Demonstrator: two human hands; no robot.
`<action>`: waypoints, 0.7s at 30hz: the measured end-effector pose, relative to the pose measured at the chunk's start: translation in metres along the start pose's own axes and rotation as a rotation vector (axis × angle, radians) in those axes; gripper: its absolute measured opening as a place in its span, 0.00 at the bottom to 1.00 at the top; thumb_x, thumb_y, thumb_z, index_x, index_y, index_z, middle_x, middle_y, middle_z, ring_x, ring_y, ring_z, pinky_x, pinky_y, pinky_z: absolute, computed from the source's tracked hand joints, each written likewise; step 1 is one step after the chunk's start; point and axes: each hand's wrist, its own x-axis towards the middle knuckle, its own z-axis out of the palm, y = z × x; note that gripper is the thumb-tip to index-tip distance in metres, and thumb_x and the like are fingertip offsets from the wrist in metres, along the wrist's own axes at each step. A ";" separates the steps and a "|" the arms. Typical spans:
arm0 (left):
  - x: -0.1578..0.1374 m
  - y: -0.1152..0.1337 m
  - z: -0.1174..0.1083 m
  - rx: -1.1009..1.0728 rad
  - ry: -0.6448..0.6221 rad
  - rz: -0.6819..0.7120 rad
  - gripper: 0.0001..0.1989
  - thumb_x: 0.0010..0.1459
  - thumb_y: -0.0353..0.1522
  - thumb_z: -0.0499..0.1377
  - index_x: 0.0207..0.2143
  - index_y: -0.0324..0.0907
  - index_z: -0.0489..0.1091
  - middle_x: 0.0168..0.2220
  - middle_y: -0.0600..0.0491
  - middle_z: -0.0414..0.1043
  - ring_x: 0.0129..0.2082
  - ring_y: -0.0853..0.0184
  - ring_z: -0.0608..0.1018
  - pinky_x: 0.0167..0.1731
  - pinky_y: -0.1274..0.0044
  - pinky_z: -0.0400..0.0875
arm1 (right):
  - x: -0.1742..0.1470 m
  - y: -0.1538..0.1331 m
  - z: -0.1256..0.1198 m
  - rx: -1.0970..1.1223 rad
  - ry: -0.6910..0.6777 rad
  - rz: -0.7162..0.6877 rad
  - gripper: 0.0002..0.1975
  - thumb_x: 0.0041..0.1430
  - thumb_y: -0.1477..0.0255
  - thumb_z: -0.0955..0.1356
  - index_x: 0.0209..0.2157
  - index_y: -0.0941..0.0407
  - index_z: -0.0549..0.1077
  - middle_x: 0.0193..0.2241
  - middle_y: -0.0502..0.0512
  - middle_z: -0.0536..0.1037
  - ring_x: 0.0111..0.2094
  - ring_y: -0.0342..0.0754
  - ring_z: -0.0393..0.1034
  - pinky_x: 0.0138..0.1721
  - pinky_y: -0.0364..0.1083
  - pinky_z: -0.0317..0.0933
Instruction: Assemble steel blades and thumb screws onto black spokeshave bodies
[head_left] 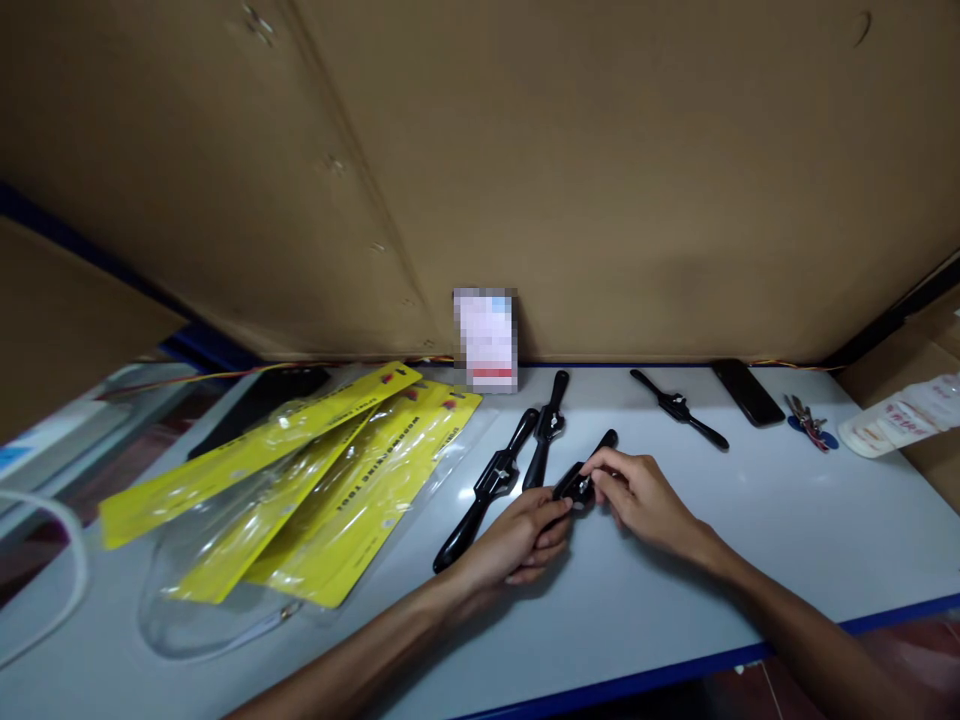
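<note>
Held tool: a slim black metal tool with two handles and a silver-coloured fitting at its middle (574,485), raised at the near side of the other tools, its far handle tilted toward 1 o'clock.
Left hand: the left hand (534,535) is closed around the tool's near handle, thumb along the body.
Right hand: the right hand (641,500) has its fingertips drawn narrow against the middle of the tool; whether they pinch it or only touch it, I cannot tell.
Loose tools: seen from the held one, a matching black tool (495,477) lies at 9 o'clock, a second matching tool (550,428) at 11, a third matching tool (677,406) at 2.
Yellow packs: long yellow cards in clear plastic sleeves (360,520) overlap at 9 o'clock, past the nearest loose tool.
Back edge: a blurred white card with a red band (486,340) stands at 11 o'clock against the brown cardboard wall (637,200).
Right end: a flat black phone-like slab (748,392) at 2 o'clock, then a bunch of metal keys (806,420), then a whitish plastic bottle with red print (900,415) toward 3.
Surface: a pale grey counter with a blue edge (675,620).
</note>
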 end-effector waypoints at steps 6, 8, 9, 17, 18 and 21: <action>0.000 -0.001 0.001 0.025 0.020 0.011 0.17 0.58 0.43 0.63 0.31 0.46 0.58 0.17 0.68 0.52 0.13 0.78 0.45 0.09 0.86 0.39 | 0.000 0.005 -0.003 -0.256 -0.004 -0.178 0.06 0.63 0.78 0.67 0.38 0.56 0.77 0.31 0.51 0.77 0.31 0.44 0.70 0.35 0.44 0.62; 0.000 -0.001 0.002 0.044 0.023 0.011 0.17 0.58 0.43 0.63 0.30 0.46 0.57 0.17 0.68 0.52 0.13 0.79 0.46 0.09 0.86 0.39 | -0.001 0.006 -0.002 -0.344 -0.022 -0.247 0.07 0.65 0.78 0.66 0.38 0.56 0.77 0.33 0.52 0.77 0.34 0.45 0.70 0.38 0.45 0.63; 0.000 -0.001 0.002 0.053 0.025 0.008 0.18 0.58 0.44 0.63 0.30 0.46 0.57 0.17 0.68 0.52 0.13 0.79 0.46 0.09 0.86 0.39 | -0.002 0.007 -0.001 -0.398 -0.030 -0.281 0.08 0.67 0.77 0.66 0.38 0.56 0.77 0.35 0.54 0.76 0.35 0.45 0.71 0.39 0.45 0.64; 0.003 -0.006 0.004 0.112 0.035 0.023 0.21 0.56 0.48 0.62 0.29 0.47 0.55 0.16 0.68 0.52 0.12 0.78 0.47 0.08 0.86 0.42 | -0.008 0.003 0.000 -0.788 -0.039 -0.441 0.14 0.70 0.77 0.60 0.34 0.59 0.76 0.33 0.57 0.74 0.33 0.47 0.68 0.32 0.46 0.60; 0.003 -0.006 0.004 0.108 0.037 0.023 0.21 0.56 0.48 0.63 0.30 0.47 0.55 0.16 0.68 0.52 0.12 0.78 0.47 0.08 0.86 0.42 | -0.008 0.004 0.002 -0.806 -0.038 -0.448 0.14 0.70 0.78 0.60 0.34 0.59 0.75 0.33 0.57 0.74 0.32 0.48 0.68 0.31 0.46 0.59; 0.002 -0.006 0.005 0.105 0.035 0.026 0.22 0.56 0.49 0.63 0.29 0.47 0.55 0.17 0.68 0.52 0.12 0.79 0.47 0.08 0.86 0.42 | -0.009 0.006 0.007 -0.795 -0.032 -0.457 0.13 0.70 0.79 0.60 0.34 0.59 0.74 0.33 0.58 0.75 0.32 0.48 0.68 0.31 0.46 0.60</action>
